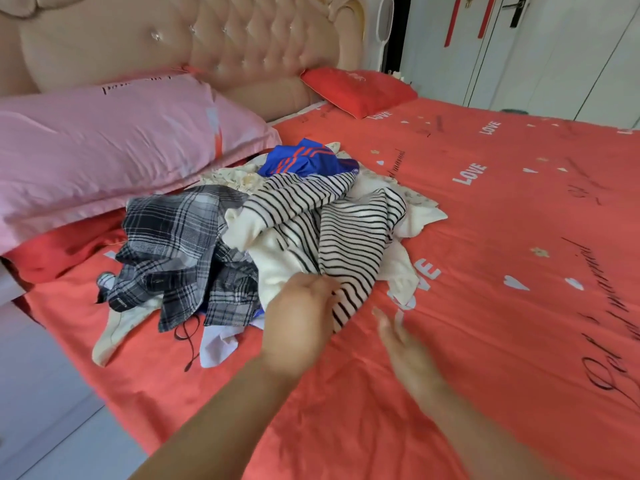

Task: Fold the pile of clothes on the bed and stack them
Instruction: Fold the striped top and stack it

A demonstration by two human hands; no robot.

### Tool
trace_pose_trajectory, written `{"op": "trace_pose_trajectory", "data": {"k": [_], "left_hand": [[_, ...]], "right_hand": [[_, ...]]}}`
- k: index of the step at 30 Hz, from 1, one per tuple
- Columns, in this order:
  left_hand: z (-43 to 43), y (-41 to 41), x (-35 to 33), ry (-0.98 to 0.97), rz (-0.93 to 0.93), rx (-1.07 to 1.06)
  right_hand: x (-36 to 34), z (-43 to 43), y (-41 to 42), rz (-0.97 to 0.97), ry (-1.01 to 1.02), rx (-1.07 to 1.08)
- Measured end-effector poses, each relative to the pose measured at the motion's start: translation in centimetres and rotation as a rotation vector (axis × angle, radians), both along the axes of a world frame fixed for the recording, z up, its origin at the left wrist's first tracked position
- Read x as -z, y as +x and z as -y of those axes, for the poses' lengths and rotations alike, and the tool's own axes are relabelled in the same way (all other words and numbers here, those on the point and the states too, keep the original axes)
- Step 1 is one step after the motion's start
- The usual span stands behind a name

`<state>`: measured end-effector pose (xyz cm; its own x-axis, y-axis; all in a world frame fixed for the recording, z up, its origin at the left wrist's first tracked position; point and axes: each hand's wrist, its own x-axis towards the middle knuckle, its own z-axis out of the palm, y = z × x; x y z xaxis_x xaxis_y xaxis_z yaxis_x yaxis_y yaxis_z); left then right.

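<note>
Trailing from the left grip (298,308), the striped top (349,233) drapes over the pile (180,244).

I see the clothes pile (270,230) on the bed (502,254), the pillow (104,143) behind-left of it, my left hand (298,323) and right hand (401,341) before it.

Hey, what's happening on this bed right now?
A person is starting on an unfolded pile of clothes on the coral-red bedsheet. Their left hand grips the near edge of the black-and-white striped knit top, while the right hand hovers open beside it. The grey plaid shirt and blue sports garment lie crumpled; nothing is folded yet.
</note>
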<state>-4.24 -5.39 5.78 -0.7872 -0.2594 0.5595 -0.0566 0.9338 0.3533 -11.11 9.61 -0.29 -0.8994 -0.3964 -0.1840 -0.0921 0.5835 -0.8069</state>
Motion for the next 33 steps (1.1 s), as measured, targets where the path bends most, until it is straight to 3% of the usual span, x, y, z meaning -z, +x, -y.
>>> {"op": "trace_pose_trajectory", "data": {"k": [3, 5, 10, 13, 18, 20, 22, 24, 25, 27, 29, 30, 33], "left_hand": [[-4.3, 2.9, 0.5, 0.023, -0.102, 0.166], [-8.0, 4.6, 1.6, 0.041, -0.116, 0.287], [-15.2, 7.8, 2.1, 0.119, -0.056, 0.498], [-17.2, 9.4, 0.5, 0.104, -0.064, 0.561], [-17.3, 9.4, -2.7, 0.208, -0.207, 0.353], [-16.9, 8.8, -3.2, 0.194, -0.181, 0.259], [-16.7, 8.0, -2.5, 0.178, -0.062, 0.161], [-17.2, 7.5, -2.0, 0.278, 0.201, 0.086], [-17.7, 7.5, -1.8, 0.372, 0.364, 0.08], [-19.5, 7.6, -1.5, 0.447, 0.62, 0.148], [-21.3, 8.2, -1.3, 0.436, 0.667, 0.202], [-22.2, 8.6, -1.3, 0.467, 0.644, 0.226], [-25.1, 9.7, -1.7, 0.584, 0.607, 0.392]], "right_hand": [[-4.3, -1.3, -0.1, 0.543, -0.604, 0.099], [-6.7, -3.0, 0.2, 0.62, -0.725, 0.088], [-10.1, -10.2, 2.5, 0.386, -0.509, 0.294], [-11.5, -16.4, 5.2, 0.312, -0.417, 0.291], [-13.5, -28.4, 11.9, 0.418, -0.478, 0.093], [-12.4, -33.1, 13.7, 0.436, -0.311, 0.103], [-10.7, -36.7, 15.3, 0.25, 0.072, 0.128], [-8.8, -38.2, 15.6, 0.04, 0.457, 0.348], [-8.3, -37.7, 15.9, -0.051, 0.477, 0.431], [-8.6, -34.4, 16.5, -0.239, 0.38, 0.463], [-9.4, -30.3, 17.3, -0.26, 0.298, 0.302], [-9.8, -28.4, 17.6, -0.189, 0.213, 0.253], [-10.3, -24.4, 17.1, 0.295, -0.194, 0.316]]}}
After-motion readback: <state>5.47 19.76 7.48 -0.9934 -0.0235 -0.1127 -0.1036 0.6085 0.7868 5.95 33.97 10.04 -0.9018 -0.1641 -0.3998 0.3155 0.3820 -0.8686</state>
